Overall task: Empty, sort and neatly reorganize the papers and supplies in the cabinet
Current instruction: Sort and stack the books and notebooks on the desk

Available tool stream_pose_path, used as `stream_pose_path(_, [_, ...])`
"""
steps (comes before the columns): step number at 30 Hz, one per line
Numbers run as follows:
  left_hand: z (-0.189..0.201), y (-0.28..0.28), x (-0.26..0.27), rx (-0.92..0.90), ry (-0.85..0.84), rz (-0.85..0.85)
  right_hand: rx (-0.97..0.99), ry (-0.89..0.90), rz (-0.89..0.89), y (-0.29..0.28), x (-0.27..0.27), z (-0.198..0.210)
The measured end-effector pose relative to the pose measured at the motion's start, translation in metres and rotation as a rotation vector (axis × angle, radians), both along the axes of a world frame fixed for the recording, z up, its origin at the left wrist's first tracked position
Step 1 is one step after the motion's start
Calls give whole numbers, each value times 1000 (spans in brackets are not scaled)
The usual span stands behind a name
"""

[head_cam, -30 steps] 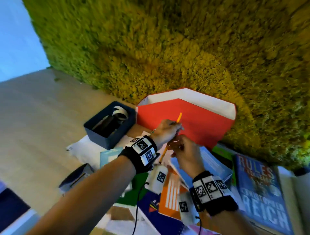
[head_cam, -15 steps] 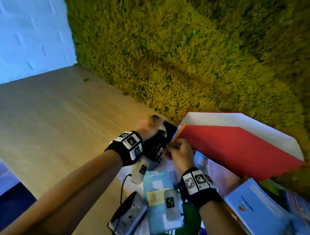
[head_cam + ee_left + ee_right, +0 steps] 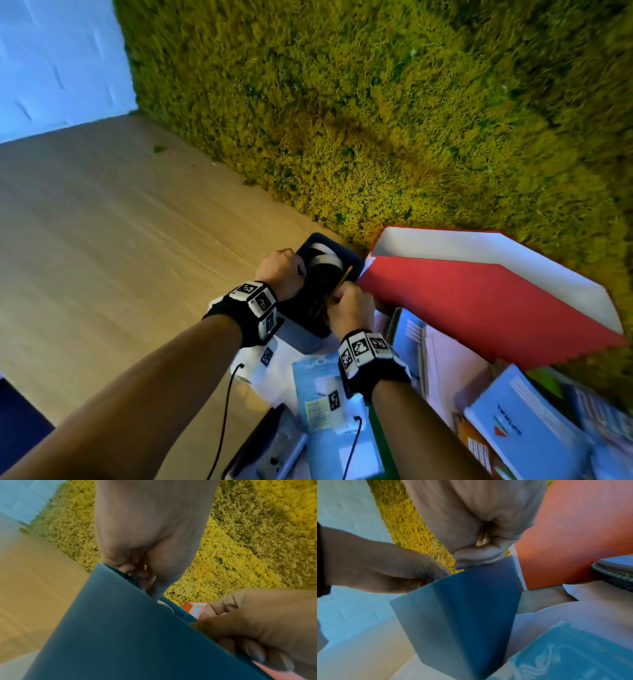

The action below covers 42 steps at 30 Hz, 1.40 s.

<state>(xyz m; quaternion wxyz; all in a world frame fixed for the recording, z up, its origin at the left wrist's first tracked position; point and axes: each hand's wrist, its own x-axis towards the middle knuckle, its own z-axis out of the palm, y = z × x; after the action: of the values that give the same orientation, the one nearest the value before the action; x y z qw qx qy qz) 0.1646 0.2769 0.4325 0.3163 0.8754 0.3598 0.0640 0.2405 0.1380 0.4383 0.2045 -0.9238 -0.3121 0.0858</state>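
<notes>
A dark blue box [image 3: 310, 330] stands on the wooden top, holding a white roll and dark items. My left hand [image 3: 297, 270] grips the box's left rim; in the left wrist view its fingers [image 3: 137, 573] curl over the box [image 3: 120, 635] wall. My right hand [image 3: 337, 295] pinches an orange pencil [image 3: 345, 275] that slants up over the box's right side. In the right wrist view the right hand [image 3: 479, 557] sits at the top edge of the box [image 3: 462, 615]; the pencil is hidden there.
A red folder [image 3: 479, 308] with a white inside leans on the moss wall [image 3: 376, 120] right of the box. Notebooks and books [image 3: 513, 428] lie heaped at lower right, a pale blue booklet [image 3: 318, 394] and a black device [image 3: 270, 445] nearer me. Bare wooden top [image 3: 102, 257] stretches left.
One second ago both hands held the pencil before the red folder. The left hand has let go and taken the box's rim; the right hand has brought the pencil over the box.
</notes>
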Motion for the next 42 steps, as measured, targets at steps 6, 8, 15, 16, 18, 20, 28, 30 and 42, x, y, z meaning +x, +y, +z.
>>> stream_pose_path(6, [14, -11, 16, -21, 63, -49, 236, 306, 38, -19, -2, 6])
stream_pose_path(8, [21, -27, 27, -1, 19, -87, 299, 342, 46, -33, 2, 5])
stream_pose_path(15, [46, -119, 64, -10, -58, -225, 369, 254, -56, -122, 29, 13])
stream_pose_path(16, [45, -133, 69, -32, -57, -247, 356, 247, -93, -139, 36, 11])
stream_pose_path(18, [40, -163, 77, -74, -39, -278, 332, 204, -169, -173, 47, 12])
stream_pose_path(20, [32, -190, 84, -105, -13, -296, 284, 156, -205, -204, 55, 15])
stream_pose_path(28, [17, -302, 117, -109, 71, -315, 183, 38, -431, -339, 92, 5])
stream_pose_path(30, [19, -320, 121, -105, 79, -336, 148, 24, -541, -365, 100, 1])
stream_pose_path(42, [17, -349, 122, -327, -116, -87, 260, 768, -606, -435, 129, -9])
